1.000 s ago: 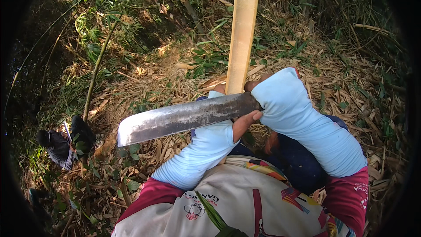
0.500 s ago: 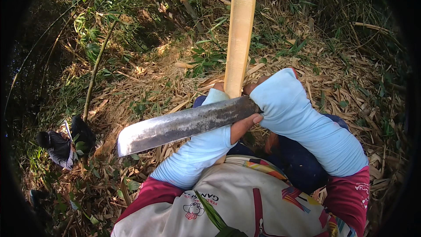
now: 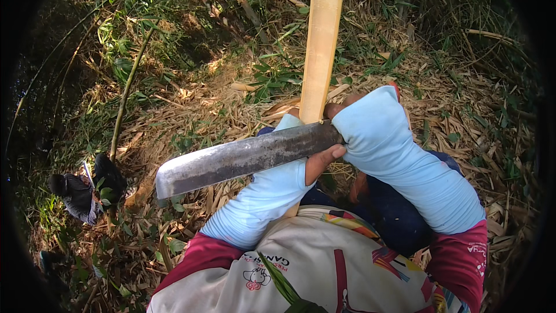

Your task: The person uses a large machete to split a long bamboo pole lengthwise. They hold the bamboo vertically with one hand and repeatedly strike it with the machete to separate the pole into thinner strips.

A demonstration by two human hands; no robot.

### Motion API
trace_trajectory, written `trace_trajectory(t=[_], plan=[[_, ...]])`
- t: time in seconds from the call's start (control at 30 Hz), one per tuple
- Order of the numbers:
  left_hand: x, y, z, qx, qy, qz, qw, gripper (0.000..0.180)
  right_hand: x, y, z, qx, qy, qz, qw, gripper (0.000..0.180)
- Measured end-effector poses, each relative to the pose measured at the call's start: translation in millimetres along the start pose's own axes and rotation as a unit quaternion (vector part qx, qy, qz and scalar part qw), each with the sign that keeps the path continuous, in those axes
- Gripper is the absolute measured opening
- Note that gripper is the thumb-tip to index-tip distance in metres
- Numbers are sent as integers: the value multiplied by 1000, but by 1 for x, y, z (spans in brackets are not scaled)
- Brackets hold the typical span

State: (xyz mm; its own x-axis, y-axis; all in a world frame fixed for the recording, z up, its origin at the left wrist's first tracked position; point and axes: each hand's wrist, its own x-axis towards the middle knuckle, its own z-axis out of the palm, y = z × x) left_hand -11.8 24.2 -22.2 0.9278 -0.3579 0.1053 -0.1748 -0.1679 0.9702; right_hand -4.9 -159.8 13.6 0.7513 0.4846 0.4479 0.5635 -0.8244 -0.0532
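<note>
1. Head view: my right hand (image 3: pixel 341 107) is clamped on the broad machete (image 3: pixel 243 159); my left hand (image 3: pixel 321 159) steadies the pale bamboo strip (image 3: pixel 321 40) upright.
2. The blade has tipped slightly lower; it lies against the strip's base.

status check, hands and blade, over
Right hand grips machete handle. Left hand under blade, by pale bamboo strip. Nothing blocking it.

Dry bamboo leaves (image 3: pixel 191 110) cover the ground; dark cloth bundle (image 3: pixel 81 194) lies left.
</note>
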Motion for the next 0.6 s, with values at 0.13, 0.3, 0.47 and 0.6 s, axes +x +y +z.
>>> trace_trajectory(t=[0.13,0.3,0.47,0.6], plan=[[3,5,-2,-23,-20,-22,999,84,0,0,0,26,1,-1,1000,14],[0,9,-6,17,0,1,1000,84,0,1,0,129,-23,-30,991,11],[-5,13,-3,42,20,19,999,78,-3,1,3,101,-37,-28,994,11],[-8,7,1,78,46,32,995,70,-2,0,2,73,-49,-23,996,12]])
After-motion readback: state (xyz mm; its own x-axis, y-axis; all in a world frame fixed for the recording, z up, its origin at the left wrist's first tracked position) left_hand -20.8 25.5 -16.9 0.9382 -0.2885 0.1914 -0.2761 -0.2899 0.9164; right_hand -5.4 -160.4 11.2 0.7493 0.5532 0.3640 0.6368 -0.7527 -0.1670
